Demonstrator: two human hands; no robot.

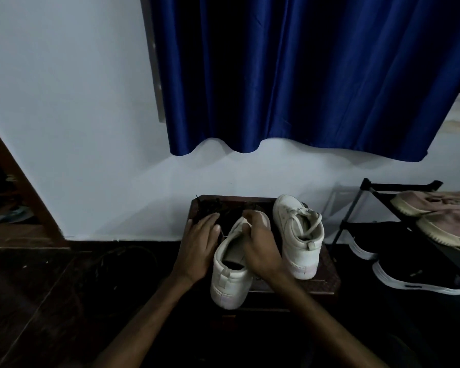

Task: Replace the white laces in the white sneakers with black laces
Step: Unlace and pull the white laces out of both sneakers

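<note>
Down low, a small dark wooden table (327,280) stands against a white wall (64,102), under the hem of a blue curtain (303,75). Two white sneakers sit on it, toes towards the wall. The near sneaker (231,282) lies at the front left, with its heel hanging over the table's front edge. The far sneaker (300,235) stands just beside it on the right, with white laces (307,219) threaded through it and looped loosely over its opening.

The left hand (199,248) lies flat beside the near sneaker, fingers straight and close together. Its fingertips reach towards a heap of black laces (215,205) at the table's back left corner. The right hand (260,248) is curled over the front of the near sneaker's opening and grips the upper there. Whether it also pinches a lace cannot be told, since the fingers hide that spot.

To the right stands a black shoe rack (356,205), with pale pink sneakers (430,203) on its top shelf and black sneakers (420,277) with white soles below. One black shoe has a small pale mark on its side, too blurred to read. A dark cable (122,256) curls on the dark floor (37,288) to the left.
</note>
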